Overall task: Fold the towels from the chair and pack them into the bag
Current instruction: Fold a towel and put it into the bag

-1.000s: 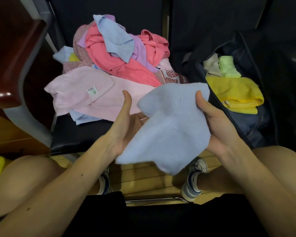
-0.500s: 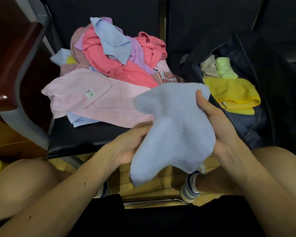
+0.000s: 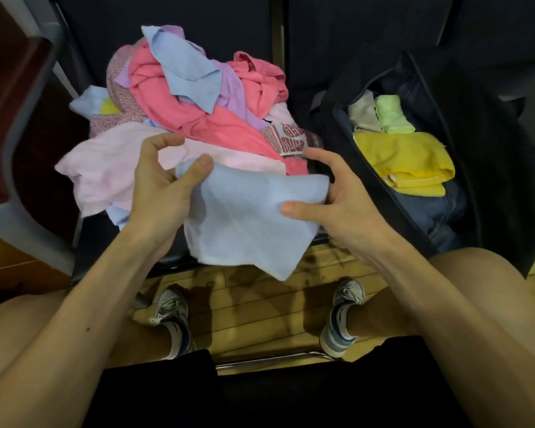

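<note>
I hold a light blue towel folded over in front of the chair. My left hand pinches its upper left corner with the thumb on top. My right hand grips its right edge, thumb pressed on the front. Behind it, a heap of unfolded towels in pink, coral, lilac and blue lies on the dark chair seat. To the right stands an open dark bag with a folded yellow towel, a green one and a beige one inside.
A dark wooden armrest with a grey frame rises at the left. My knees and shoes are below, over a wooden floor. A metal bar runs across near my feet.
The blue towel hung loose from my right hand; my left hand came up and took its left corner, and the towel now lies folded over between both hands, closer to the pile.
</note>
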